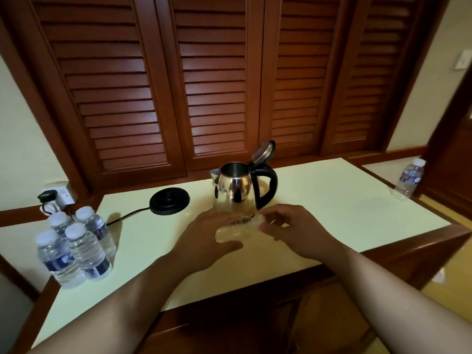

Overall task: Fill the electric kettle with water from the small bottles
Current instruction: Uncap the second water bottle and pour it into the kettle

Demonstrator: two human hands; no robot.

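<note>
Kettle (238, 187) stands lid-up; your left hand (204, 238) grips a blurred bottle (233, 232), your right hand (293, 228) pinches its hidden cap end.

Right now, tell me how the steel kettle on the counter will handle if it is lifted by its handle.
The kettle is polished steel, so it should stay rigid. Its lid stands open on the hinge and may flop if the kettle is tilted. How much water it holds cannot be seen, so its weight is uncertain. The black handle looks thick, likely giving a firm hold.
</note>
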